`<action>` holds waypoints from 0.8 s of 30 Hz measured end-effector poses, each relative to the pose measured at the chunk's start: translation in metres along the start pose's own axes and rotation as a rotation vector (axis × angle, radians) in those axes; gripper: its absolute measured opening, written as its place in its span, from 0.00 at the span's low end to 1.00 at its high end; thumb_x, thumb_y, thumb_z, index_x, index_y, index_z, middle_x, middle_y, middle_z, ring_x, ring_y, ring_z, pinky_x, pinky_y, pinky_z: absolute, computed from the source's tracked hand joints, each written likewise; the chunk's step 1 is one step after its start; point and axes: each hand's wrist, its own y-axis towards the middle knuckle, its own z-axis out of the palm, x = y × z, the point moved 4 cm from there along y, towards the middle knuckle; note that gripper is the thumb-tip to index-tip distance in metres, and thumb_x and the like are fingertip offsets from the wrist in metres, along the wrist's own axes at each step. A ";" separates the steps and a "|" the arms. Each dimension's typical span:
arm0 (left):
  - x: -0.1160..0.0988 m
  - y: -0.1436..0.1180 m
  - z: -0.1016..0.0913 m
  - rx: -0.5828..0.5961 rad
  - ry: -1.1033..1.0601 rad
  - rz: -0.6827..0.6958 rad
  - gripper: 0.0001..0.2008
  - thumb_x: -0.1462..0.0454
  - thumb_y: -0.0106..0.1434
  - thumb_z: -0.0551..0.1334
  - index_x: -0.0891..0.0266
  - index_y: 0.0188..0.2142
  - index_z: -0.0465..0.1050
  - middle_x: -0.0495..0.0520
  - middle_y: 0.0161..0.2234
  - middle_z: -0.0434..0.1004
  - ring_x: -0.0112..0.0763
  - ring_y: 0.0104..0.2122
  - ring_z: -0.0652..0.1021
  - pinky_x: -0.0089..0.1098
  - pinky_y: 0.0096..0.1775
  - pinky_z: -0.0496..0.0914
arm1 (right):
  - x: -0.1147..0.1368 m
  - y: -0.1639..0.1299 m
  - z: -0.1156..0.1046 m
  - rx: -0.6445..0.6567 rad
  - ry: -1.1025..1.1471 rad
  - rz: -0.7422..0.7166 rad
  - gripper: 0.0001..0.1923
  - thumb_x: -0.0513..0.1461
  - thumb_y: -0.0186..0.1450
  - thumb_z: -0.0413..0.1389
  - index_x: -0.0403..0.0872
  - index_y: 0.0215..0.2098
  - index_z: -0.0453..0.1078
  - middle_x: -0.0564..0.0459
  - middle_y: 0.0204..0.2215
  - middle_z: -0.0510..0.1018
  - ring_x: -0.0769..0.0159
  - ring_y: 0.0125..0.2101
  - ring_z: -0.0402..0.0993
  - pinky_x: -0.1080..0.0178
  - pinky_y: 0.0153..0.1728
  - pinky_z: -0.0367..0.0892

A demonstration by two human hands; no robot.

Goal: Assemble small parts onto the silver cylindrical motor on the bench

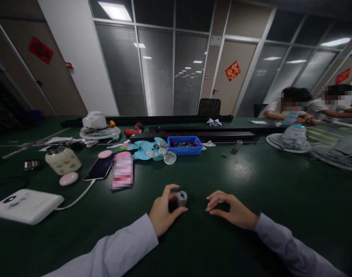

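A small grey metal cylinder (182, 198) stands upright on the dark green worktop (265, 184), near the front edge. The left hand (163, 209) curls around it, thumb and forefinger closed on its sides. The right hand (230, 209) rests just to its right, fingers loosely bent, holding nothing. The cylinder looks rigid, smooth and dense for its size, likely slippery; its round side wall seems the best place to pinch.
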 end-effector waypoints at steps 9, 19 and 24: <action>-0.002 0.001 0.000 0.015 0.002 -0.004 0.28 0.64 0.56 0.67 0.55 0.52 0.55 0.52 0.43 0.81 0.40 0.44 0.80 0.42 0.48 0.70 | -0.002 -0.002 0.001 0.049 -0.089 0.013 0.06 0.40 0.58 0.65 0.53 0.35 0.80 0.49 0.42 0.81 0.53 0.49 0.73 0.47 0.50 0.68; -0.004 0.000 0.001 0.018 -0.017 0.037 0.27 0.65 0.55 0.67 0.55 0.51 0.57 0.52 0.42 0.82 0.39 0.43 0.81 0.40 0.46 0.71 | 0.040 0.038 0.030 -0.290 0.005 -0.116 0.04 0.39 0.63 0.60 0.48 0.37 0.74 0.51 0.36 0.81 0.61 0.40 0.79 0.57 0.44 0.72; -0.006 0.000 0.001 0.025 -0.003 0.040 0.26 0.65 0.56 0.67 0.57 0.50 0.57 0.52 0.41 0.82 0.39 0.41 0.81 0.39 0.44 0.72 | 0.052 0.054 0.046 -0.258 0.020 -0.197 0.05 0.32 0.62 0.59 0.48 0.33 0.74 0.53 0.34 0.82 0.63 0.38 0.79 0.60 0.43 0.72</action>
